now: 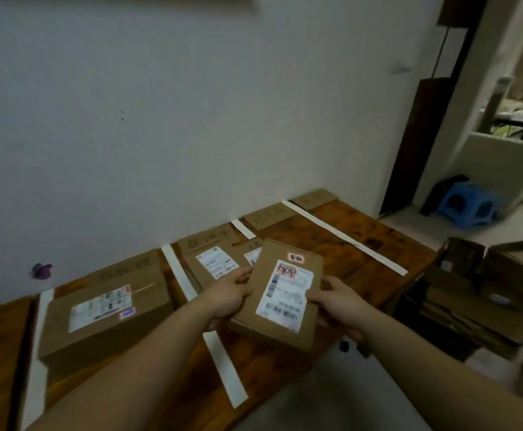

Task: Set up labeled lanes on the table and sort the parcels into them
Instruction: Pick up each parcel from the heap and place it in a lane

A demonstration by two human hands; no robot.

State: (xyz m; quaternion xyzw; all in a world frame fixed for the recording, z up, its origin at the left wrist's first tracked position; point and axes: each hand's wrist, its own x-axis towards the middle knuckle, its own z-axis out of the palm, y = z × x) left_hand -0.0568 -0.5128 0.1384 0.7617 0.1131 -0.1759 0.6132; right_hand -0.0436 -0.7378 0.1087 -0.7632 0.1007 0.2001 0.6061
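Observation:
I hold a flat brown parcel with a white shipping label above the wooden table. My left hand grips its left edge and my right hand grips its right edge. White tape strips divide the table into lanes, each headed by a cardboard label card against the wall. A large labelled box lies in the left lane. A flatter parcel lies in the middle lane, partly hidden behind the one I hold.
Stacked cardboard boxes stand on the floor right of the table. A blue plastic stool stands farther back by the doorway. The white wall runs along the table's far edge. Another tape strip marks the right lanes.

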